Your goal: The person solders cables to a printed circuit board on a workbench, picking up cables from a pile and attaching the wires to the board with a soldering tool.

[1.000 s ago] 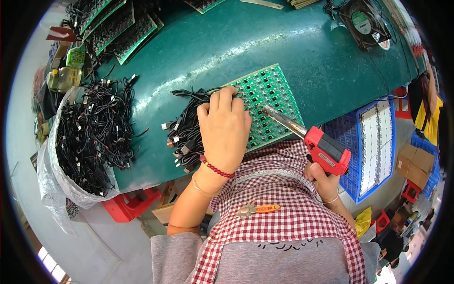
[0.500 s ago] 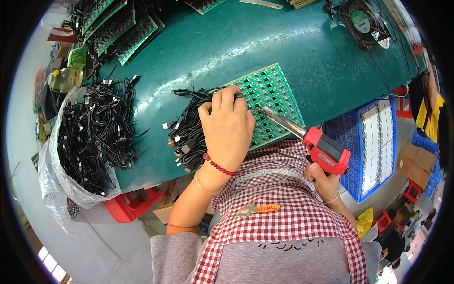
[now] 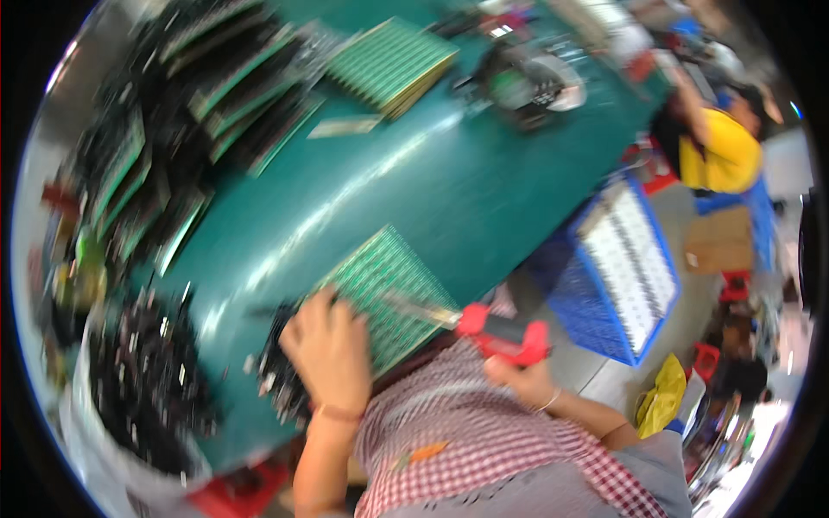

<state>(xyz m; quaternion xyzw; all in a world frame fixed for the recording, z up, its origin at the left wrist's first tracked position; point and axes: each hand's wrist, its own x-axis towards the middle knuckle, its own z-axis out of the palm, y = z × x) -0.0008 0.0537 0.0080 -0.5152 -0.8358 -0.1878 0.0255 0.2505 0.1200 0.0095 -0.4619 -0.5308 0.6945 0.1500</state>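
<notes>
The green circuit board (image 3: 386, 274) is laid on the counter (image 3: 484, 190), judged light, stiff and fragile, best held by its edges. The left hand (image 3: 333, 350) is held palm-down over its left edge; whether its fingers grip cannot be told. A red pistol-grip tool (image 3: 503, 332), pointed leftward, is clamped in the right hand (image 3: 524, 378).

Hands (image 3: 331, 350), held soldering gun (image 3: 503, 328), green circuit board (image 3: 389, 269)
</notes>
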